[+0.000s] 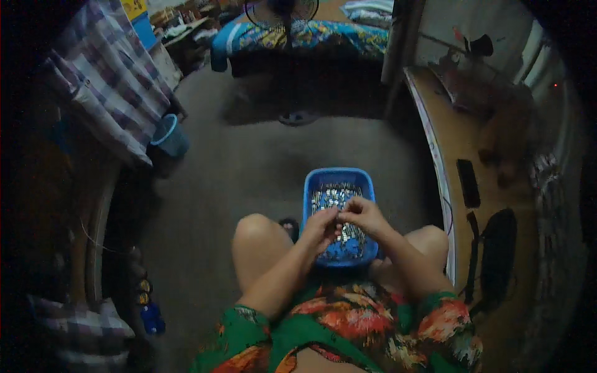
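A blue rectangular plastic basket (308, 186) stands between my knees. Many small shiny metal pieces (329, 198) lie in it, with blue bits (345, 250) among them nearer to me; their exact kind is too small to make out. Above the basket, my left hand (321, 229) and my right hand (365, 216) meet at the fingertips. Both have their fingers bent and pinched together. Whatever sits between the fingertips is too small and dark to name.
To the right runs a wooden bench or bed edge (429, 124) with a dark phone-like slab (468, 183) on it. A light blue bin (171, 138) stands at the left, below a hanging checked cloth (112, 81). Farther off, a fan (283, 9) stands before a bed with a floral cover (323, 38).
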### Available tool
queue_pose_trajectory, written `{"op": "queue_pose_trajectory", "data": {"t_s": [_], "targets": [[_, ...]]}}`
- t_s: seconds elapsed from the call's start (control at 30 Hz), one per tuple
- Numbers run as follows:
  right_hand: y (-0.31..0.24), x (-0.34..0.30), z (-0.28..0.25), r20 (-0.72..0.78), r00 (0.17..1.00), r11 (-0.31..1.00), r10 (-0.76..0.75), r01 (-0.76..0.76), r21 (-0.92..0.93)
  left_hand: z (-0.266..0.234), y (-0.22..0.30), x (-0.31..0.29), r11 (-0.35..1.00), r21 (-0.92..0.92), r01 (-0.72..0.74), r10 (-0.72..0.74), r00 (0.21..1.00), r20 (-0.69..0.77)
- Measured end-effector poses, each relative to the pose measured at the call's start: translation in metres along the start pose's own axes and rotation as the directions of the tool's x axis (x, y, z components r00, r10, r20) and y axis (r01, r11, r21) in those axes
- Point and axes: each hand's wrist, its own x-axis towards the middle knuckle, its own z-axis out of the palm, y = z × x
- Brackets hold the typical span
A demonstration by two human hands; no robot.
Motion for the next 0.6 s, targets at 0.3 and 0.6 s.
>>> {"op": "queue_pose_trajectory", "data": {"t_s": [0.3, 0.6], "targets": [[0.007, 0.002, -0.001, 0.055, 0.921, 0.770, 0.386, -0.354, 0.530, 0.003, 0.007, -0.006, 0.994, -0.098, -0.038, 0.038, 0.999, -0.002], [0.029, 0.004, 0.035, 0.220, 0.841, 0.490, 0.494, -0.479, 0.728, 0.010, -0.009, 0.001, 0.740, 0.488, -0.462, 0.571, 0.816, -0.092]]}}
